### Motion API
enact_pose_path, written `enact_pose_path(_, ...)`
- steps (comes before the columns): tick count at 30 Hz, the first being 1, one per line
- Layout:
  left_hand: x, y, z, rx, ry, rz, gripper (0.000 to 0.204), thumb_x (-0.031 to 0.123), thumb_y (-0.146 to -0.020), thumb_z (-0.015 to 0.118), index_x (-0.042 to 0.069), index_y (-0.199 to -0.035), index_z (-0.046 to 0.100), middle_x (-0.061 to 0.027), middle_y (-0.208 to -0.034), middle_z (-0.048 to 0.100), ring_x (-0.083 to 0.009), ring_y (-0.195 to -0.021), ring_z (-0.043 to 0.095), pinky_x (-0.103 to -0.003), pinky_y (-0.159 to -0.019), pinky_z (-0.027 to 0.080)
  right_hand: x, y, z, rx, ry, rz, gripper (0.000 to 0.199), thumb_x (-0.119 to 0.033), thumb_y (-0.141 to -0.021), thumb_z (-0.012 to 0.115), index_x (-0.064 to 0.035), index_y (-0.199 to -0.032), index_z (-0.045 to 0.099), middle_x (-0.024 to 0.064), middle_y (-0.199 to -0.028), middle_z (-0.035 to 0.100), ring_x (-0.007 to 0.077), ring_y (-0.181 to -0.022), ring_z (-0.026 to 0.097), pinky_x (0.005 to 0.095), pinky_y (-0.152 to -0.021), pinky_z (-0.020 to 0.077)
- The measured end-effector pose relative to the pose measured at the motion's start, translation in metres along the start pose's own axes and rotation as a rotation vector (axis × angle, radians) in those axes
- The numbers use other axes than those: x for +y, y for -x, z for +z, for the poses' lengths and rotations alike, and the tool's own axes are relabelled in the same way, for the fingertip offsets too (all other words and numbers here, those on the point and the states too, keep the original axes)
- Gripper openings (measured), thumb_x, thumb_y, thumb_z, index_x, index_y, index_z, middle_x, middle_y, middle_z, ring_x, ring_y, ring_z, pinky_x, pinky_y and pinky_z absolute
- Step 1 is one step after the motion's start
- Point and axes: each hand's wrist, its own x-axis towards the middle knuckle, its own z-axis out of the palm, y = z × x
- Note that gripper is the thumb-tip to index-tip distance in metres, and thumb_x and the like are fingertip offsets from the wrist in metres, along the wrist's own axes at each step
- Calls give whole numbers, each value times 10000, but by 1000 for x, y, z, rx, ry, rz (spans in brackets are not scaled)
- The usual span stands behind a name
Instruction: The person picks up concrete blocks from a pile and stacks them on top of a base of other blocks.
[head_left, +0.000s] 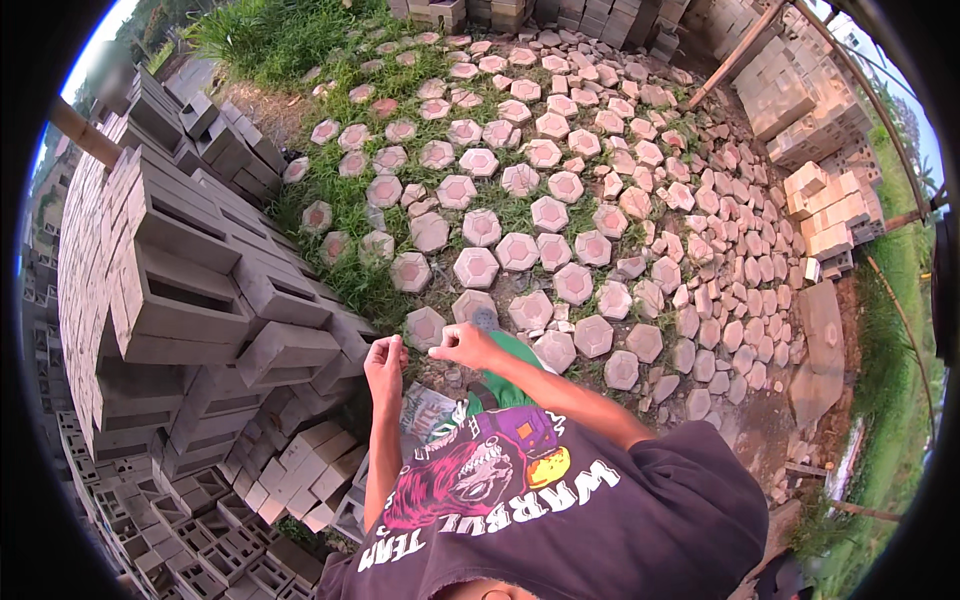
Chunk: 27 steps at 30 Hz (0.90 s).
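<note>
My left hand (385,360) is raised in front of my body with its thumb and fingers pinched together. Close to its right, my right hand (466,347) is closed too, its fingers curled toward the left one. A small gap separates the two hands. Whatever they pinch, if anything, is too fine to make out. Below them a white printed sack (424,412) shows beside my dark printed shirt (590,505). Something green, like cloth (510,352), lies partly hidden behind my right forearm.
Hollow concrete blocks (190,300) are stacked high on my left. Hexagonal paving stones (475,267) cover the ground ahead, with grass (270,40) between and behind them. Pale blocks (825,205) and a leaning wooden pole (735,55) stand at the far right.
</note>
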Motion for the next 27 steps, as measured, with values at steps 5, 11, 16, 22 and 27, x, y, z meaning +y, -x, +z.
enact_pose_path(5,52,-74,98,-50,-78,65,133,148,-862,644,63,-841,544,32,-694,540,-33,-601,476,-180,-556,390,-13,-57,-91,205,32,72,440,-364,-808,659,-20,-566,530,6,-533,511,70,-518,447,295,-487,365)
enact_pose_path(11,56,-138,177,-283,-298,48,250,202,-839,677,64,-711,513,50,-638,480,-27,-578,394,-192,-519,321,-3,-84,-147,227,-83,217,477,-435,-875,568,-26,-631,595,13,-569,560,74,-548,490,286,-526,395)
enact_pose_path(16,83,-191,252,-624,-461,39,224,226,-858,639,11,-912,609,-18,-784,613,-76,-731,566,-225,-638,448,17,-120,-205,352,-69,190,360,-322,-882,546,-18,-703,620,40,-584,577,99,-569,532,296,-543,416)
enact_pose_path(22,101,-313,343,-1063,-594,37,240,231,-885,600,8,-965,640,-24,-830,619,-87,-758,542,-241,-693,441,18,-195,-308,516,11,189,243,-217,-766,642,22,-773,603,143,-700,622,192,-628,576,341,-592,443)
enact_pose_path(27,138,-433,442,-1190,-609,11,284,278,-878,618,9,-964,648,-25,-824,632,-87,-765,549,-254,-698,446,12,-288,-419,620,19,132,220,-186,-745,675,20,-753,597,121,-668,608,148,-617,562,323,-579,441)
